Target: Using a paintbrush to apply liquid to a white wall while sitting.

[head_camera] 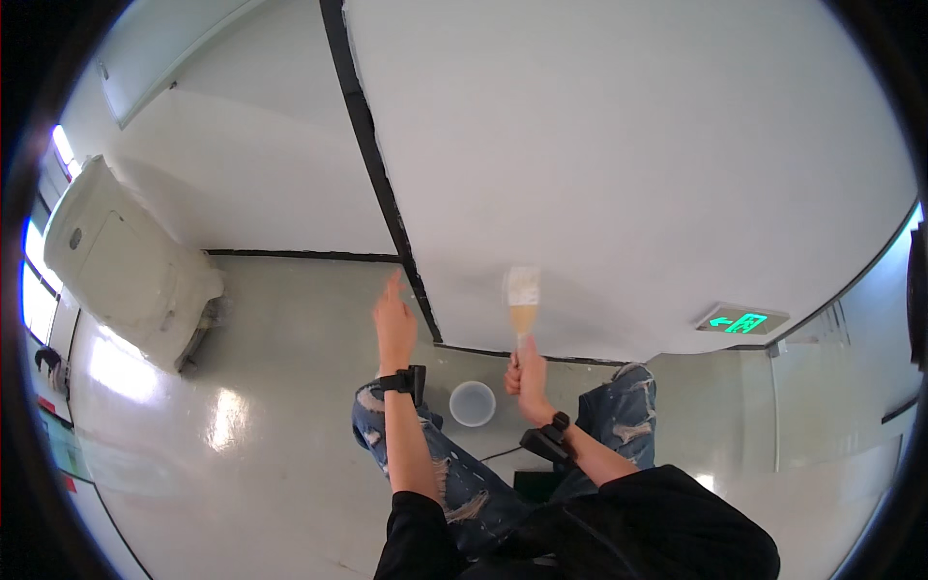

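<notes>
My right hand (529, 373) grips the handle of a flat paintbrush (523, 315). Its wide, pale end points up, in front of the white wall panel (616, 167); whether it touches the wall cannot be told. My left hand (396, 326) is raised, seemingly with nothing in it. Its blurred fingers stretch towards the lower part of a black strip (377, 159) that runs down the wall corner. Between my knees, a round translucent plastic tub (473, 404) sits on the floor.
A lit green exit sign (742, 320) is fixed low on the wall at right. To the left stands a cream-coloured machine (127, 268) with some clear plastic wrap at its base. The glossy grey floor (239, 493) reflects light. Black skirting (304, 254) edges the left wall.
</notes>
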`<act>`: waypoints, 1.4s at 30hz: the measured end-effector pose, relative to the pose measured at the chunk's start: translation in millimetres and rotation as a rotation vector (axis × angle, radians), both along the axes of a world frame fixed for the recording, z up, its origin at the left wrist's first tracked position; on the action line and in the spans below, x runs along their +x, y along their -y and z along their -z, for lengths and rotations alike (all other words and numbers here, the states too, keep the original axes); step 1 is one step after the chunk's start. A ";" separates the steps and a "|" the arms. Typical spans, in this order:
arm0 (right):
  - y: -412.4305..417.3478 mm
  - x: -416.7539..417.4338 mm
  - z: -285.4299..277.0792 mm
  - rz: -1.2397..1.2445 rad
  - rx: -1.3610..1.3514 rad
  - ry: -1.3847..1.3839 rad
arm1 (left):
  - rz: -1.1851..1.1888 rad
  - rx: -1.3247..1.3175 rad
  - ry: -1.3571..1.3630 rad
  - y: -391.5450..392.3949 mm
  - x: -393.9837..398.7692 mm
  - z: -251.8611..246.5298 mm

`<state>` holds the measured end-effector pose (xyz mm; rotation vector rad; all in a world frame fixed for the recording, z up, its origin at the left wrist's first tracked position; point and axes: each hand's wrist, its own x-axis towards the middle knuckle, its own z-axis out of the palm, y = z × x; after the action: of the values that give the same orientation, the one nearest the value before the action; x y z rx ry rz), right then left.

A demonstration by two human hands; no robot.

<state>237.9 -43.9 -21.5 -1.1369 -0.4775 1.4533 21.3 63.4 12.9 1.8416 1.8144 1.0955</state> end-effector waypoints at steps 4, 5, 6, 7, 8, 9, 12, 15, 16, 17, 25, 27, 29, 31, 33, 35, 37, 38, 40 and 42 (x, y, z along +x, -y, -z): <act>-25.8 28.0 -70.4 0.096 0.270 -0.002 | 0.038 0.010 -0.020 0.2 6.1 7.7; -33.0 35.3 -93.6 0.103 0.351 -0.028 | 0.054 0.049 -0.035 1.4 6.8 7.9; -40.9 42.1 -112.6 0.108 0.349 -0.031 | 0.074 0.091 -0.049 1.6 8.4 6.7; -48.8 47.9 -128.2 0.100 0.405 -0.029 | 0.078 0.090 -0.053 1.2 7.9 7.1; -51.6 52.9 -134.9 0.091 0.462 -0.027 | 0.078 0.081 -0.057 1.1 6.6 7.5; -53.7 56.9 -128.2 0.092 0.461 -0.035 | 0.075 0.072 -0.066 1.7 3.5 7.9; -62.5 72.7 -98.6 0.098 0.423 -0.048 | 0.085 0.014 -0.045 -0.3 9.9 1.8; -40.6 74.2 -52.9 0.133 0.271 -0.049 | 0.076 -0.008 -0.039 0.5 12.2 2.0; -33.5 79.9 -32.7 0.108 0.181 -0.072 | 0.085 -0.010 -0.036 0.1 14.8 1.5; -24.7 83.7 -16.9 0.081 0.091 -0.096 | 0.091 -0.016 -0.039 0.1 15.6 -0.2; 35.8 79.7 -8.4 -0.104 -0.127 -0.012 | 0.099 0.041 -0.095 -1.5 9.9 6.6; 35.8 78.3 -37.8 -0.115 -0.040 -0.019 | 0.120 0.015 -0.083 -0.6 13.5 4.1; 24.0 80.7 -63.7 -0.085 0.041 -0.064 | 0.129 0.025 -0.073 0.5 17.6 4.4; 8.5 81.7 -90.7 -0.045 0.196 -0.102 | 0.126 0.031 -0.069 2.1 14.4 6.5; -13.0 86.6 -108.2 -0.030 0.262 -0.087 | 0.148 0.053 -0.099 -1.2 9.9 12.3; -28.0 96.4 -115.4 -0.020 0.352 -0.004 | 0.145 0.016 -0.085 -0.8 10.8 10.0; -36.2 103.4 -95.9 0.016 0.334 0.007 | 0.139 -0.011 -0.074 0.0 10.1 9.5; -42.0 106.9 -83.3 0.053 0.321 0.019 | 0.139 0.003 -0.083 0.1 10.3 9.3; -38.6 106.9 -49.7 0.099 0.249 -0.008 | 0.134 0.021 -0.092 -0.8 10.1 8.6; -26.3 110.9 -9.2 0.120 0.137 -0.049 | 0.143 0.036 -0.096 2.0 10.8 7.9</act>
<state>348.8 -17.5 -12.3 -1.0016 -0.4596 1.3207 32.2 61.4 5.0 2.0421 1.6938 1.0098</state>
